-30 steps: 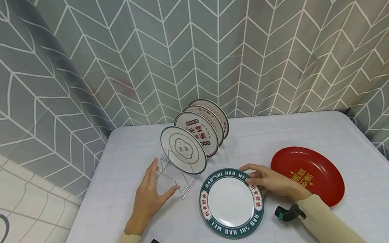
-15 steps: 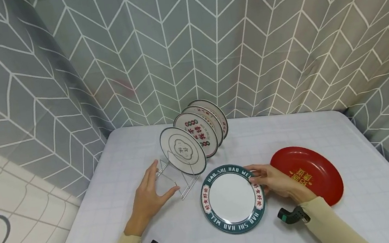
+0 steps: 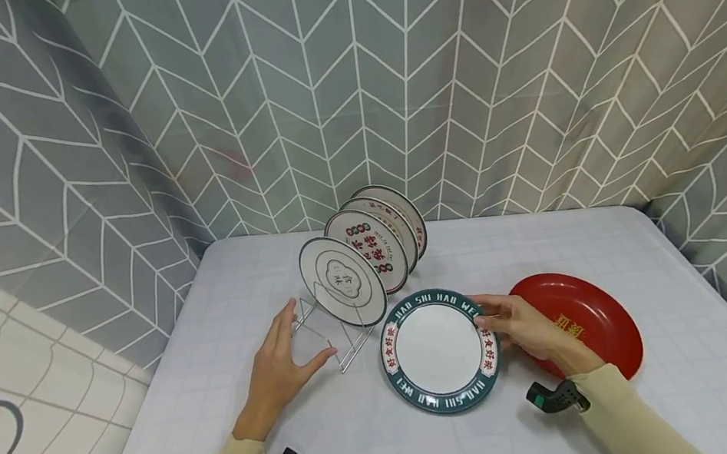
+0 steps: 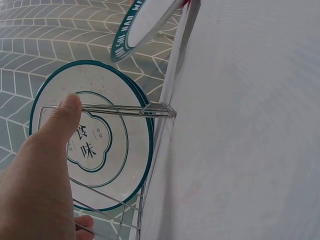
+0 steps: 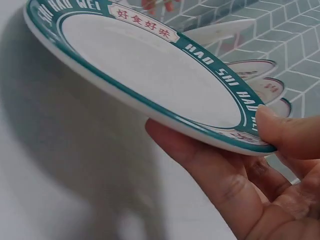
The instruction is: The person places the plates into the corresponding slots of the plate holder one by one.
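Patterned curtain (image 3: 387,99) backs the table (image 3: 464,449), where the left hand (image 3: 277,371) grips the rack (image 4: 115,109) and the right hand (image 3: 527,324) pinches the green plate (image 3: 439,348), raised beside it; racking seems in hand, next calling for turning the plate upright.

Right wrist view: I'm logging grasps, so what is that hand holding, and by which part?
The right hand holds the green-rimmed plate by its rim, thumb on top and fingers underneath.
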`<state>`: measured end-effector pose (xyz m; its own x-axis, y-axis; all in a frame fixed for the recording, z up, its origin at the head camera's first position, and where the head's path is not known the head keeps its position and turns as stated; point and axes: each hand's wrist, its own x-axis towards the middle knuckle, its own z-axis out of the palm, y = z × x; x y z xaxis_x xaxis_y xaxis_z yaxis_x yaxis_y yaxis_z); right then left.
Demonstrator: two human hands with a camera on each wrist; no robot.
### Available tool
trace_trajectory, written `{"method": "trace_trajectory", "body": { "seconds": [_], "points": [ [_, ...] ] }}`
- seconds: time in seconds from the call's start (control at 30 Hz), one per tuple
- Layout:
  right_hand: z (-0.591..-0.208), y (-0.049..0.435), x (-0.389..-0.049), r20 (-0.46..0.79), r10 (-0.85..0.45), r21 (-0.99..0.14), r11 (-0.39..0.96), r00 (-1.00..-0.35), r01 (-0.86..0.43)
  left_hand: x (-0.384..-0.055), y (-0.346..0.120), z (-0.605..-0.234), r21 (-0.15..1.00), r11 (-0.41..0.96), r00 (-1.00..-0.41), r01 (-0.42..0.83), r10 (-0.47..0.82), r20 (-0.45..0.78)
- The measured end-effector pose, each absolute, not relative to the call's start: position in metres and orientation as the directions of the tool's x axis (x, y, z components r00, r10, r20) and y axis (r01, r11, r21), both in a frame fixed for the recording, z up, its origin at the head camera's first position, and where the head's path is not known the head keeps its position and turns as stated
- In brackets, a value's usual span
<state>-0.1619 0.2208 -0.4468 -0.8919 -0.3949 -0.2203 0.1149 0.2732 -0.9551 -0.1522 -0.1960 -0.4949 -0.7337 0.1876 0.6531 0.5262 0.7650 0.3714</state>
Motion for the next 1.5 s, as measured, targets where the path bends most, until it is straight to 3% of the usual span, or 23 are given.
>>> {"method": "trace_trajectory", "body": {
  "seconds": [0.23,0.7,0.97,1.13,1.5],
  "points": [
    [-0.424,0.232,-0.167,-0.184,-0.328,-0.954,0.286,-0.927,0.088,-0.153,-0.195,-0.494,0.369,0.753,-0.718,0.544,0.191,0.669],
    [-0.374,0.241,-0.187,0.015,-0.335,-0.979,0.187,-0.942,-0.082,-0.153,-0.195,-0.494,0.381,0.749,-0.727,0.542,0.19,0.66],
    [-0.306,0.249,-0.225,0.152,-0.217,-0.987,0.022,-0.964,-0.16,-0.152,-0.196,-0.494,0.395,0.75,-0.745,0.531,0.191,0.639],
    [-0.268,0.241,-0.254,0.191,-0.089,-0.98,0.035,-0.978,-0.194,-0.152,-0.197,-0.494,0.383,0.75,-0.732,0.539,0.192,0.654],
    [-0.267,0.22,-0.304,0.206,0.004,-0.974,0.094,-0.979,-0.204,-0.151,-0.196,-0.495,0.392,0.747,-0.741,0.537,0.195,0.643]
  ]
}}
